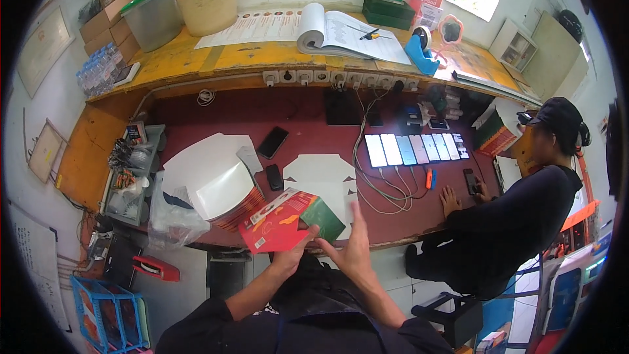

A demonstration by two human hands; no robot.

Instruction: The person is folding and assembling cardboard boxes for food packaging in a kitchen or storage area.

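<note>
A folded card carton (278,219), red and green with printed pictures, is tilted over the desk's front edge. My left hand (293,254) grips its lower edge, thumb on the printed face. My right hand (354,249) is beside the green side, fingers stretched and thumb apart; contact with the carton I cannot make out. Behind the carton, a flat white carton blank (314,169) lies on the dark red desk (301,108). To the left sits a stack of carton blanks (219,187), white side up with red edges.
Two phones (272,142) lie behind the stack. A plastic bag (173,219) and a grey organiser (128,203) are at left. Several lit phones (413,149) with cables stand in a row at right. Beside them a seated person (511,210) in black holds a phone. A red stapler (156,267) is lower left.
</note>
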